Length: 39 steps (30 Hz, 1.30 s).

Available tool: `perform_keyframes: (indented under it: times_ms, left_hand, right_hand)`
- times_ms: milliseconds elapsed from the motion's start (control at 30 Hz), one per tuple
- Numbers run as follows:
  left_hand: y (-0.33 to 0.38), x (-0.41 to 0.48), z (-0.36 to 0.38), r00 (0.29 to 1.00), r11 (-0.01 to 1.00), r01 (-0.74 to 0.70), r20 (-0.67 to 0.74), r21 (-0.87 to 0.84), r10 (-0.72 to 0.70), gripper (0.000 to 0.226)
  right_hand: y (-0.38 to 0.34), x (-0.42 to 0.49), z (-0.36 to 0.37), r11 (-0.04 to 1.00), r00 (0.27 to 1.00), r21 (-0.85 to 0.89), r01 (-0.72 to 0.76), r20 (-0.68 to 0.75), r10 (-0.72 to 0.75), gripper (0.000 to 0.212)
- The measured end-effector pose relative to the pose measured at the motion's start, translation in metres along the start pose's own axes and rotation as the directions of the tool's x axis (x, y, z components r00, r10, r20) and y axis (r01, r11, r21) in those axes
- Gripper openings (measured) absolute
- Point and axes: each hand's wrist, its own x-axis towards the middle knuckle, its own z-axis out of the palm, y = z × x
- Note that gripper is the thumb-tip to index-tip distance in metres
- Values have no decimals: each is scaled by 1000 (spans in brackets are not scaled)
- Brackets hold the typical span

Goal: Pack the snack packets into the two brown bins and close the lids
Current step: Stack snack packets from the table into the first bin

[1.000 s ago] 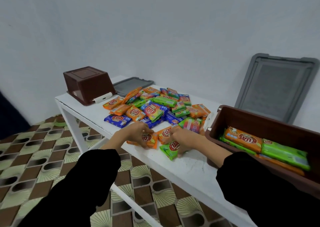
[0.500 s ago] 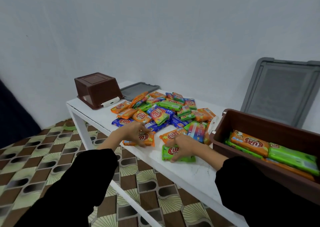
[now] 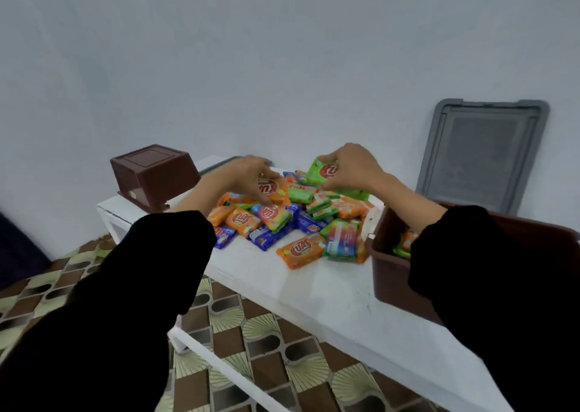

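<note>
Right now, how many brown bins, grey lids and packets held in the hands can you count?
Brown bins: 2, the upside-down bin and the open bin.
Grey lids: 2, the leaning lid and the flat lid, partly hidden.
Held packets: 2, the orange packet in the left hand, the green packet in the right hand.
Total: 6.
</note>
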Motion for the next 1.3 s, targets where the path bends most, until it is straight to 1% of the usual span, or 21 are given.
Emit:
perform_keyframes:
  times_ms: [133, 233, 367, 500, 600, 700, 733, 833, 900, 967, 1033, 1100, 1167, 1300]
  left_hand:
    - [53, 45, -23, 987, 986, -156, -41, 60, 158, 79]
    - [107, 74, -30, 948, 947, -309, -50, 85, 314, 77]
    - [173, 104, -19, 885, 882, -461, -23, 99, 465, 78]
    - [227, 122, 0, 824, 818, -566, 35, 100, 566, 74]
    - [252, 130, 23, 800, 796, -600, 36, 81, 599, 71]
    - [272, 136, 43, 787, 780, -616, 59, 107, 613, 69]
    - [276, 137, 46, 783, 775, -622, 71, 110, 618, 69]
    - [280, 139, 50, 781, 777, -623, 120, 91, 613, 81]
    - [278, 138, 53, 782, 779, -620, 147, 94, 605, 85]
    - [276, 137, 58, 784, 779, -618, 166, 104, 599, 82]
    - [274, 137, 64, 782, 780, -620, 144, 81, 606, 78]
    - [272, 139, 68, 780, 780, -624, 83, 48, 620, 69]
    - [273, 138, 72, 779, 779, -627, 41, 23, 626, 60]
    - [273, 140, 79, 759, 759, -650, 38, -35, 651, 57]
  right_hand:
    - [49, -24, -48, 995, 994, -12, -103, 47, 103, 66]
    - [87, -52, -70, 979, 976, -20, -205, 77, 206, 66]
    - [132, -92, -80, 937, 928, -34, -347, 135, 349, 66]
    - [165, -131, -70, 899, 880, -152, -411, 192, 434, 68]
    - [178, -151, -49, 894, 871, -214, -394, 222, 438, 67]
    - [189, -162, -26, 903, 895, -208, -375, 174, 412, 58]
    - [192, -164, -21, 900, 891, -211, -381, 178, 418, 59]
    - [197, -170, -12, 865, 827, -314, -391, 293, 480, 78]
    - [202, -175, -8, 837, 808, -370, -404, 284, 516, 85]
    - [207, -179, -4, 830, 808, -373, -414, 270, 524, 84]
    - [210, -181, -1, 834, 814, -356, -422, 255, 521, 80]
    - [213, -181, 2, 836, 839, -335, -435, 188, 511, 73]
    - [213, -180, 5, 833, 847, -318, -453, 137, 513, 67]
    - [209, -177, 4, 845, 848, -335, -416, 192, 494, 72]
